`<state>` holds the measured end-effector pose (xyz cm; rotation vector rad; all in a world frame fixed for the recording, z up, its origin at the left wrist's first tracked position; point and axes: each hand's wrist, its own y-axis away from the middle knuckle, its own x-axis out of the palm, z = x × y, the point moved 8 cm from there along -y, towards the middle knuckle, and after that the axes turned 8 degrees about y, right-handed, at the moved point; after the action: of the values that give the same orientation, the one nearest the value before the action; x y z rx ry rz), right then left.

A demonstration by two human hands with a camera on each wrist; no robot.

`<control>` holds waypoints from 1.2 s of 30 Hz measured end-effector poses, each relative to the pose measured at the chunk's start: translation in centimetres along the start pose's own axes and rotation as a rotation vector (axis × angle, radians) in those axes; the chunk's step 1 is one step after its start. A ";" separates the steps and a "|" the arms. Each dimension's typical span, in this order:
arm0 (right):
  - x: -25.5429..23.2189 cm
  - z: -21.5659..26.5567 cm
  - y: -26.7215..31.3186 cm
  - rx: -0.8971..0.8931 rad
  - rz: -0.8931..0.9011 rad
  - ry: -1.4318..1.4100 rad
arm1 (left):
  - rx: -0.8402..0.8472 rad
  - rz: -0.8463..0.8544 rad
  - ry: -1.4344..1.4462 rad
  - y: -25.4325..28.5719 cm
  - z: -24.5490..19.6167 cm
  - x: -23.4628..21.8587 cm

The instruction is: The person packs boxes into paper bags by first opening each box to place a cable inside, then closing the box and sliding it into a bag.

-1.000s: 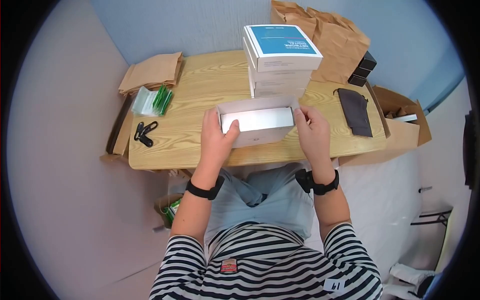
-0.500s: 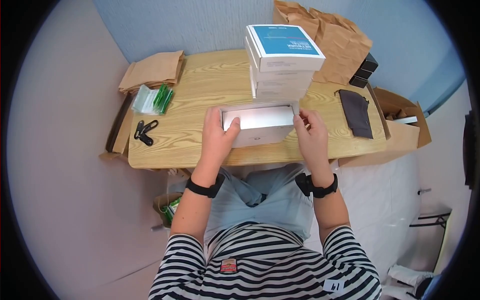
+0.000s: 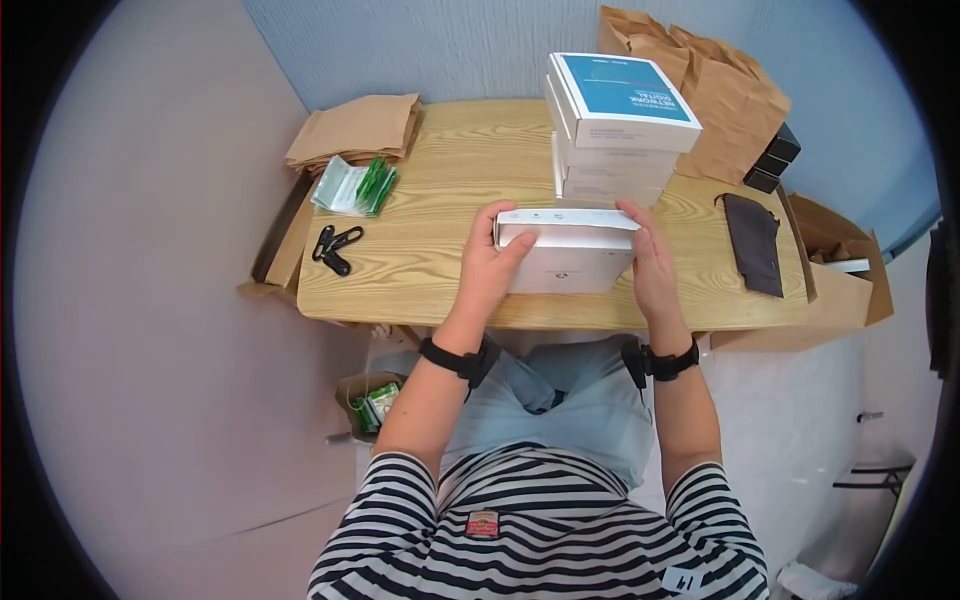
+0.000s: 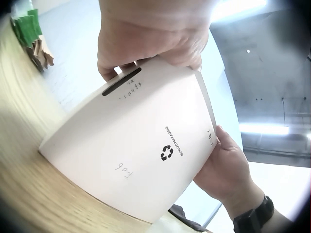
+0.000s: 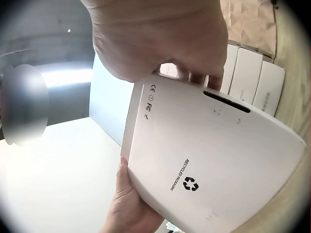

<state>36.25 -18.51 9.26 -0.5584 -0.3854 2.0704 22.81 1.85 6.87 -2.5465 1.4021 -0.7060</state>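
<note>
A white cardboard box (image 3: 565,268) stands on its edge near the table's front, gripped from both sides. My left hand (image 3: 490,268) holds its left end, thumb on the front face and fingers behind. My right hand (image 3: 655,270) grips the right end, fingertips up at the top corner. Along the top, a flap (image 3: 570,217) with small printed marks leans over the opening. A recycling symbol and a dark slot show on the box's broad face in the left wrist view, its lower edge at the wooden table (image 4: 22,160).
Behind stands a stack of white boxes, the top one blue-labelled (image 3: 625,90), before a brown paper bag (image 3: 725,105). A dark pouch (image 3: 752,245) lies right. Black clips (image 3: 335,250), green-and-clear packets (image 3: 357,187) and brown paper (image 3: 355,130) lie left.
The flap at the box's far side has come over the opening, covering the white inside seen before. Both hands have shifted on the box; the head view has turned slightly left.
</note>
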 end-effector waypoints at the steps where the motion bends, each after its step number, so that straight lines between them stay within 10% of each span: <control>1: 0.1 -0.1 0.2 0.000 -0.001 -0.003 | 0.030 0.001 -0.016 0.0 0.0 -0.1; 15: -0.6 1.9 -1.6 0.108 -0.259 0.148 | 0.104 -0.092 -0.058 0.6 -1.0 0.5; 36: -0.9 1.8 -2.1 0.171 -0.139 0.115 | 0.072 -0.236 0.005 0.5 -1.4 0.1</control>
<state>37.24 -18.26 11.99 -0.5299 -0.1731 1.9064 21.80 1.60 8.01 -2.6804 1.0662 -0.7829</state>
